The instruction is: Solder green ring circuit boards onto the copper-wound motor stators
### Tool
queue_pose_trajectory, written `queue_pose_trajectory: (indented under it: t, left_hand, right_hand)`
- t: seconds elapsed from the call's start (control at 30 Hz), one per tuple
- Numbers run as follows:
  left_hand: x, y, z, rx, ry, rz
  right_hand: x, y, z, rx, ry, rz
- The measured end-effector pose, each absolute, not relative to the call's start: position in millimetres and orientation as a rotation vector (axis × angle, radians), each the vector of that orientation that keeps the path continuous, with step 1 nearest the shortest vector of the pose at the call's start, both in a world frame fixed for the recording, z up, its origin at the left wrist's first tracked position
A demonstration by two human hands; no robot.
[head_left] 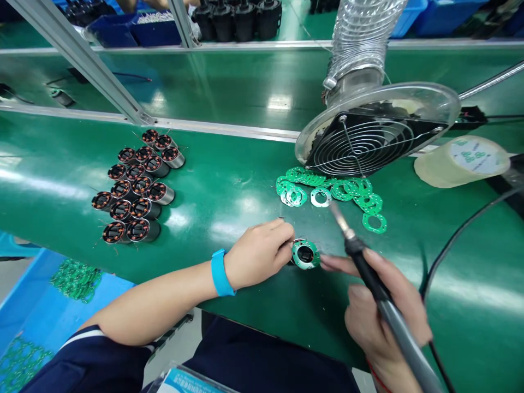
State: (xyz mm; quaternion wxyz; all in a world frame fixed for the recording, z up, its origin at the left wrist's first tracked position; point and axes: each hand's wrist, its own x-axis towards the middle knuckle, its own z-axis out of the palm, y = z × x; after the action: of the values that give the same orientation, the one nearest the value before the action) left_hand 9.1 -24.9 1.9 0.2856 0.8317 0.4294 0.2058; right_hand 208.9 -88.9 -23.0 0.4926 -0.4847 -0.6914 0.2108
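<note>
A ring-shaped green circuit board lies on top of a motor stator, mostly hidden beneath it, at the front of the bench. My left hand is closed in a pinch at the board's left edge; what sits between the fingertips is hidden. My right hand grips a soldering iron, its tip pointing up and left, above the bench and close to the loose boards. One outstretched finger of that hand reaches the right edge of the board on the stator. Behind lie several loose ring boards.
Several wound stators stand in rows at left. A fume extractor with a flexible duct hangs over the loose boards. At right are a yellowish tape roll and the iron's cable. A blue bin with boards sits lower left.
</note>
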Motion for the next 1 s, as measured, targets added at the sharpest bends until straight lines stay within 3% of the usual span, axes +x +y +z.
queue_pose_trajectory:
  t: [0.2, 0.4, 0.67, 0.9, 1.0]
  left_hand:
    - [7.7, -23.5, 2.9, 2.066, 1.159, 0.537]
    - [6.1, -21.2, 8.5, 1.514, 1.053, 0.347]
    - [3.2, -20.8, 12.1, 1.003, 0.814, 0.379]
    - [6.6, -27.2, 11.6, 1.262, 0.959, 0.397]
    - [6.9, -33.1, 10.4, 1.688, 1.071, 0.605]
  right_hand:
    - [196.7, -70.1, -22.2, -1.253, -2.034, 0.604]
    - [193.6, -66.2, -26.1, -1.186, -2.026, 0.421]
    - [196.6, -72.0, -6.8, -1.094, -1.910, 0.351]
    - [197.7, -70.2, 3.3, -1.121, -1.959, 0.101]
    - [192.2, -72.5, 5.0, -1.245, -1.825, 0.324]
